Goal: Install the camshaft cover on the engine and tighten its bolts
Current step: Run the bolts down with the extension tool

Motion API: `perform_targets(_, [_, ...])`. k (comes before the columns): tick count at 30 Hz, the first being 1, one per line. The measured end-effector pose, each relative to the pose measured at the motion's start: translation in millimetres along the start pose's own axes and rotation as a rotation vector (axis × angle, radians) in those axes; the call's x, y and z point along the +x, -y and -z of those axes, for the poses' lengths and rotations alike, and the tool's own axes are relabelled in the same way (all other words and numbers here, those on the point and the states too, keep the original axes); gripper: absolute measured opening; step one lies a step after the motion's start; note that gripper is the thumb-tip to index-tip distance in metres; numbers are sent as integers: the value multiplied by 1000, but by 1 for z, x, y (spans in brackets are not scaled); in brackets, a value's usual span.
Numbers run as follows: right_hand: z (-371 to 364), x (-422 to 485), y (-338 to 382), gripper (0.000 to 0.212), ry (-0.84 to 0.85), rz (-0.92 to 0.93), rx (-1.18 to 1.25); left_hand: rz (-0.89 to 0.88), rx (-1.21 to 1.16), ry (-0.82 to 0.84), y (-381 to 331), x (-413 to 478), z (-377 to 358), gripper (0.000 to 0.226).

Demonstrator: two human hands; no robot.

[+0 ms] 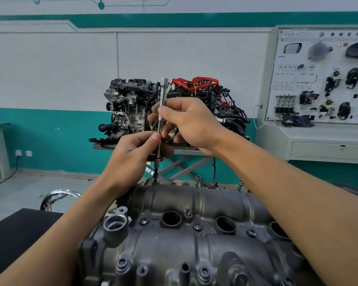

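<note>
Nearest the camera lies the camshaft cover (194, 240), a grey cast-metal piece already set down on the engine, with round plug wells along its middle and small bolts (197, 227) sitting low in their bosses on the near side. It looks stiff and heavy, unlikely to shift under light tool pressure, and its ribs and edges would give the surest hold if it had to be lifted.

At the cover's far edge a long, thin extension bar (161, 112) stands nearly upright, its dark bit down on a bolt (155, 180). The left hand (136, 149) pinches the bar low down between thumb and curled fingers. Just above it, the right hand (186, 122) pinches the upper part with thumb and fingertips, as if to spin it. The polished steel looks slippery, so a firm fingertip grip probably suits it best. Further right along that edge, two more bolts (198, 179) stand proud, seemingly not yet run down.

Left of the cover is a dark tabletop (19, 234). Well beyond the cover a display engine (132, 108) rests on a stand, and to its right is a training board (322, 75).
</note>
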State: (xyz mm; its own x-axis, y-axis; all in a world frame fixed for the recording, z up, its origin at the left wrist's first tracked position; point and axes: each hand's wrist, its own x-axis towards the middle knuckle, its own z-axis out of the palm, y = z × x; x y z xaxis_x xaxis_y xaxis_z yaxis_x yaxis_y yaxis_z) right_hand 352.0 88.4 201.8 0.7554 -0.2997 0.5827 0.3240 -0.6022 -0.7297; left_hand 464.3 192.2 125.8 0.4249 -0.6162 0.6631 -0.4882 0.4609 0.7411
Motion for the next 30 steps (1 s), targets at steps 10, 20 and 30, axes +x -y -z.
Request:
perform_targets(10, [2,1,-3,9,15,24,-2,3,-59,-21,-2,-1,0,23])
perform_targets(20, [1,1,-4,18,-63,16,2,-14,-21,-70,1,0,3,16])
perform_targets(30, [0,1,-6,25,-114,30,-8,-19,-17,-102,0,-1,2,23])
